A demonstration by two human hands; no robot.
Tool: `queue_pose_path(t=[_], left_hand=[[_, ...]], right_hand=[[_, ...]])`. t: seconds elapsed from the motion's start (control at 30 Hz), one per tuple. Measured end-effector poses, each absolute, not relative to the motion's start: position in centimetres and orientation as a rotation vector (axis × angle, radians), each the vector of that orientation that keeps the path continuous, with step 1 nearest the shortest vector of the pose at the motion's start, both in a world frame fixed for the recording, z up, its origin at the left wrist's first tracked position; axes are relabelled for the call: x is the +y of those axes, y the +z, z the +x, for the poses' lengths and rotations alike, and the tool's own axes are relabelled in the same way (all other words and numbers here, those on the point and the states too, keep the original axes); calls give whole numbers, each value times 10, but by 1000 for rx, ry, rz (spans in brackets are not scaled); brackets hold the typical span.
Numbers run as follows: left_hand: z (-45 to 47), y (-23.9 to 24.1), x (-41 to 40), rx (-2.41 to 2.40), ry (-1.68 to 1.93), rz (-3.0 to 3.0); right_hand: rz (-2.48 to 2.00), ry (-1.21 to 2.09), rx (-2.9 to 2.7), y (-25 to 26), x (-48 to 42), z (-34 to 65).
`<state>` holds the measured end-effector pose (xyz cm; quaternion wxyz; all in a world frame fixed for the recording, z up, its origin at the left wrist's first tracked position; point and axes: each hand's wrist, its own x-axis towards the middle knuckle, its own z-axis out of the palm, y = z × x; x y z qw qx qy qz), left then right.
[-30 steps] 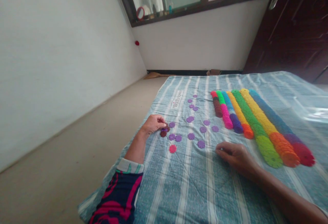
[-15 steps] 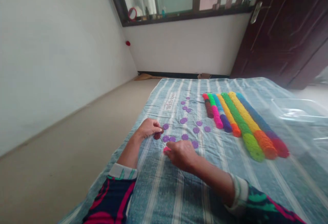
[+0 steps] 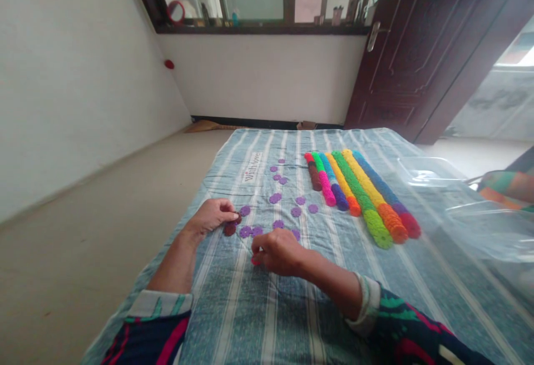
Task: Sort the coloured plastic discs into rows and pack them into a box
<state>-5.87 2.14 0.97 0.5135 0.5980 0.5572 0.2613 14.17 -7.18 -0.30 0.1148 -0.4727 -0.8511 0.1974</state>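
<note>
My left hand (image 3: 214, 216) is closed in a pinch on a brown flower-edged plastic disc (image 3: 238, 218). Right below its fingertips, a second brown disc (image 3: 230, 229) lies on the striped cloth. The fingers of my right hand (image 3: 278, 252) are pressed together at a pinkish-red disc (image 3: 256, 261), mostly hidden under them. Purple discs lie close by: one (image 3: 245, 210) beside my left fingertips, a pair (image 3: 251, 232) between the hands, and another (image 3: 296, 234) partly covered by my right hand.
More purple discs (image 3: 275, 198) are scattered farther up the blue-striped cloth (image 3: 233, 298). Long rows of stacked coloured discs (image 3: 362, 198) lie right of them. Clear plastic boxes (image 3: 431, 171) stand at the right, with a colourful patterned thing (image 3: 507, 187) near them.
The view has swung right, so everything sits farther left. My right hand has drawn slightly toward me with the pinkish-red disc. My left hand keeps its pinch on the brown disc.
</note>
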Motion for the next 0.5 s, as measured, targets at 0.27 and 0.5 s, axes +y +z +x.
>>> queue_pose_path(t=[0.27,0.5], left_hand=[[-58,10,23,1342,623,1425],[-59,9,23,1362,616,1450]], right_hand=[[-1721,383,-2076,12,-34,277],[-1889,285,-2042,2,-20,323]])
